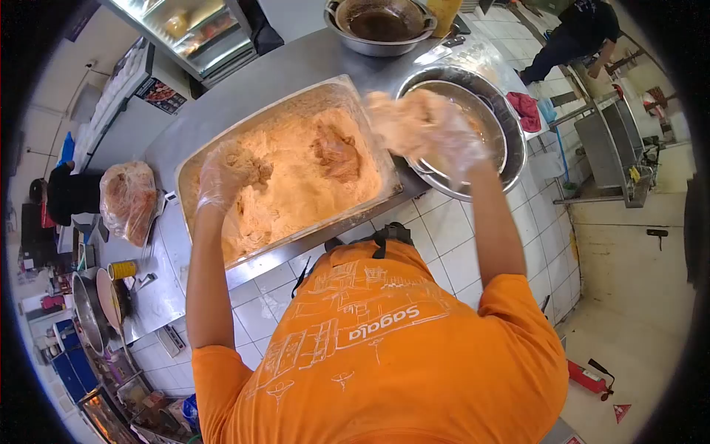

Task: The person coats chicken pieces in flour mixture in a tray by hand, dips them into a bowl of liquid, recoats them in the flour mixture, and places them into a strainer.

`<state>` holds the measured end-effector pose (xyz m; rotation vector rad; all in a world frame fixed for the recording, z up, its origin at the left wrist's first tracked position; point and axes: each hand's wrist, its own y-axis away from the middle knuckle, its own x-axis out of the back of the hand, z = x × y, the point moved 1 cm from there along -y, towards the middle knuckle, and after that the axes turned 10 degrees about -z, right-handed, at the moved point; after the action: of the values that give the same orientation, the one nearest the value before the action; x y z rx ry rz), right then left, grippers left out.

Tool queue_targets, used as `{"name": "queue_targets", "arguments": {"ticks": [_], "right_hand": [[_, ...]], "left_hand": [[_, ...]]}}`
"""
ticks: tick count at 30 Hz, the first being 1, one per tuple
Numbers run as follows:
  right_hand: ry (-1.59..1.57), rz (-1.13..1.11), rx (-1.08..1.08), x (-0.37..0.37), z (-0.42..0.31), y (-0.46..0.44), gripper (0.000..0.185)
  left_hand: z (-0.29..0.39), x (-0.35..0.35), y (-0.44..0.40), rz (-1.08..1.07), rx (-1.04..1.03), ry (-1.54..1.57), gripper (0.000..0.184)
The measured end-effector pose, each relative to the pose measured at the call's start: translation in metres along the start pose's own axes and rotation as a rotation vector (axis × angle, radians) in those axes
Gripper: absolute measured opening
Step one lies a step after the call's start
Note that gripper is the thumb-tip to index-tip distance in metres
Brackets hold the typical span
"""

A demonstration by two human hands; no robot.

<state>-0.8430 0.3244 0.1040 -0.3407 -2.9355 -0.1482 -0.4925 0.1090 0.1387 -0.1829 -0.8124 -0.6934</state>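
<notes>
A deep metal tray (285,95) holds orange-tinted flour (296,203). A darker piece of raw meat (336,153) lies partly buried in it. My left hand (222,174), in a clear plastic glove, reaches into the tray's left side; its fingers curl around a floury clump that I cannot make out. My right hand (455,140), gloved too and blurred by motion, grips a flour-coated piece of meat (403,122) between the tray's right rim and a metal bowl (515,159). Inside that bowl sits a smaller bowl or strainer (504,140) with liquid, partly hidden by my hand.
Behind stand stacked metal pans (381,48) and a knife (436,52). A red cloth (523,111) lies at the table's right end. To the left are a plastic bag of meat (128,201), a yellow can (122,269) and pans (90,314). Another person (580,33) is at the far right.
</notes>
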Motion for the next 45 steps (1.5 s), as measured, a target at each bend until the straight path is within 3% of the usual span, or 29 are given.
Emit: {"name": "queue_targets", "arguments": {"ticks": [3, 6, 9, 12, 15, 16, 20, 23, 25, 28, 29, 31, 33, 35, 37, 38, 40, 42, 44, 45], "right_hand": [[0.218, -0.006, -0.046, 0.076, 0.02, 0.041, 0.035], [0.459, -0.141, -0.039, 0.127, 0.051, 0.057, 0.037], [0.657, -0.281, 0.001, 0.153, 0.085, 0.056, 0.039], [0.913, -0.371, -0.095, 0.171, 0.152, 0.03, 0.038], [1.02, -0.223, -0.107, 0.165, 0.11, 0.035, 0.035], [1.047, -0.093, 0.141, 0.175, 0.11, 0.031, 0.028], [0.755, -0.048, 0.007, 0.185, 0.025, 0.048, 0.021], [0.817, 0.022, -0.096, 0.181, -0.001, 0.059, 0.022], [0.843, 0.015, -0.057, 0.177, -0.004, 0.061, 0.026], [0.836, -0.048, 0.133, 0.172, 0.004, 0.044, 0.031], [1.054, -0.048, 0.025, 0.159, -0.012, 0.043, 0.033], [1.139, -0.08, -0.005, 0.152, 0.012, 0.017, 0.029], [0.852, -0.127, 0.155, 0.144, 0.048, -0.013, 0.024], [0.551, -0.213, 0.223, 0.112, 0.059, -0.038, 0.021], [0.313, -0.348, -0.056, 0.018, -0.037, -0.027, 0.021], [0.391, -0.424, -0.124, -0.021, -0.06, -0.034, 0.022], [0.549, -0.61, 0.063, -0.096, -0.058, -0.071, 0.027], [0.7, -0.789, 0.197, -0.168, -0.043, -0.115, 0.032], [0.607, -0.82, -0.08, -0.244, -0.034, -0.134, 0.04], [0.709, -0.76, -0.017, -0.278, -0.01, -0.143, 0.042]], "left_hand": [[0.033, -0.011, -0.013, -0.184, 0.048, 0.52, 0.024], [0.127, -0.028, -0.013, -0.093, -0.019, 0.178, 0.023], [0.16, -0.076, -0.045, -0.136, -0.344, 0.14, 0.022], [0.197, -0.146, -0.076, -0.364, -0.414, 0.201, 0.021], [0.211, -0.227, -0.098, -0.554, -0.373, 0.308, 0.019], [0.215, -0.248, -0.099, -0.514, -0.422, 0.186, 0.024], [0.191, -0.329, -0.115, -0.361, -0.461, -0.34, 0.032], [0.196, -0.329, -0.131, -0.413, -0.241, -0.599, 0.033], [0.188, -0.313, -0.133, -0.31, -0.336, -0.442, 0.03], [0.216, -0.22, -0.1, -0.233, -0.41, -0.24, 0.029], [0.211, -0.194, -0.089, -0.194, -0.418, -0.212, 0.028], [0.171, -0.143, -0.071, -0.141, -0.357, -0.186, 0.027], [0.108, -0.082, -0.045, -0.112, -0.211, -0.183, 0.028], [0.04, -0.02, -0.004, -0.139, 0.161, -0.335, 0.037], [-0.05, 0.011, 0.015, -0.228, 0.441, -0.521, 0.043], [-0.067, 0.006, 0.027, -0.321, 0.452, -0.545, 0.05], [-0.085, -0.004, 0.052, -0.5, 0.454, -0.597, 0.064], [-0.069, -0.024, 0.069, -0.485, 0.458, -0.532, 0.084], [-0.095, -0.026, 0.058, -0.431, 0.632, -0.445, 0.085], [-0.11, -0.021, 0.053, -0.397, 0.717, -0.403, 0.086]]}}
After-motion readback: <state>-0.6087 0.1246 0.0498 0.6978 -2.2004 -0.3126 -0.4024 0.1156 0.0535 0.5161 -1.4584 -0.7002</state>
